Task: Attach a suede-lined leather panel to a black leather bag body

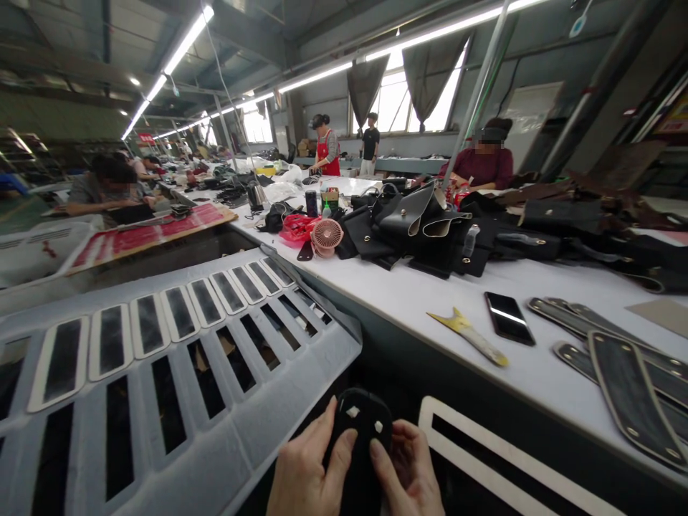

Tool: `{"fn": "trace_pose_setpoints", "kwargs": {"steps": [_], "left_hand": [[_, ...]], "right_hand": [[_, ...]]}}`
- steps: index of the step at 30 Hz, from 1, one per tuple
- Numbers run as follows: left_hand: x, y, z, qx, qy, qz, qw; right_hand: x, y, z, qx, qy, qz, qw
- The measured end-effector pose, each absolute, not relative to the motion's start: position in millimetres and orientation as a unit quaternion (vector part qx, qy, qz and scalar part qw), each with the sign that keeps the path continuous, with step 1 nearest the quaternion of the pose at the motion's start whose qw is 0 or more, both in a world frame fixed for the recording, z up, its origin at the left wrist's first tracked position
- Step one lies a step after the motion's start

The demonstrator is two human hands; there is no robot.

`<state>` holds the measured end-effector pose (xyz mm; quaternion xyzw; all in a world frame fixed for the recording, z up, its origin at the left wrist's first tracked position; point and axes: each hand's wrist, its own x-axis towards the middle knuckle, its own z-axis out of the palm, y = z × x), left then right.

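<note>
Both my hands hold one black rounded piece point(361, 459) at the bottom centre, with two small whitish spots near its top end. My left hand point(312, 466) grips its left edge, the thumb lying on its face. From the right side my right hand point(411, 469) pinches it, thumb on the face and fingers curled behind. The lower end of the piece runs out of the frame. To the left, a grey slotted rack point(226, 437) carries a row of black strips with pale borders point(147, 326).
The white table point(398, 301) on the right holds a yellow-handled tool point(467, 333), a phone point(509, 317), black studded straps point(634, 394), a pink fan point(327, 237) and piled black leather point(413, 229). A pale slotted frame point(494, 451) stands right of my hands. Several people work farther back.
</note>
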<state>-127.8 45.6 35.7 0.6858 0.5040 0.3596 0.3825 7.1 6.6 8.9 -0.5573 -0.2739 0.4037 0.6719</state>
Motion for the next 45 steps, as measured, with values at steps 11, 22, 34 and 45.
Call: {"fn": "trace_pose_setpoints", "kwargs": {"steps": [11, 22, 34, 45], "left_hand": [[-105.4, 48.5, 69.9, 0.683, 0.482, 0.358, 0.416], [-113.3, 54.8, 61.4, 0.629, 0.502, 0.354, 0.477], [-102.2, 68.4, 38.3, 0.521, 0.539, 0.421, 0.511], [-127.5, 52.7, 8.2, 0.513, 0.504, 0.402, 0.567]], "right_hand": [[6.4, 4.0, 31.6, -0.556, -0.247, 0.374, 0.700], [0.2, 1.9, 27.8, -0.540, -0.269, 0.380, 0.701], [17.4, 25.6, 14.5, -0.573, -0.391, 0.365, 0.621], [14.2, 0.2, -33.9, -0.633, -0.563, 0.306, 0.434]]}}
